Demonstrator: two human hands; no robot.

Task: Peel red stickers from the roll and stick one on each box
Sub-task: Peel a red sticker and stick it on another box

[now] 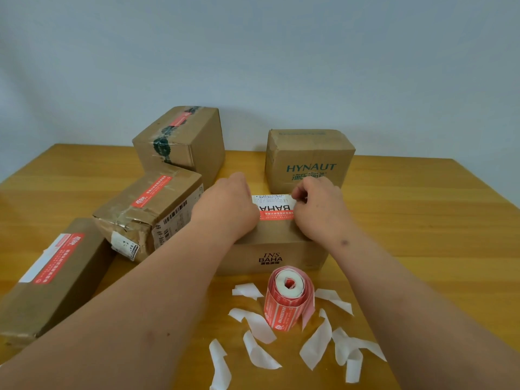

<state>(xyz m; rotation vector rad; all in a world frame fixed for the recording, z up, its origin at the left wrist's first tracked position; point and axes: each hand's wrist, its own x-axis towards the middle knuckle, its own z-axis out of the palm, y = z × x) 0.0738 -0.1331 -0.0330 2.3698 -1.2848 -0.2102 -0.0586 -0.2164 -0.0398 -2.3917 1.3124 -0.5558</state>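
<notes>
We see red rectangular sticker (277, 215) at frame centre, atop brown cardboard INS BAHA box (270, 257), long axis left-right. Left hand (225, 205) presses left end, fingers hidden; right hand (318, 204) pinches right end. Unstickered HYNAUT box (309, 159) behind, nearer right hand.

A yellow-brown wooden counter (422, 220) stands against a plain pale grey-blue wall (253, 52); curled white backing-paper strips (315, 347) lie scattered on the counter.

A wooden table (422, 220) with a warm yellow-brown grain stands against a plain pale grey-blue wall (253, 52), evenly lit.
</notes>
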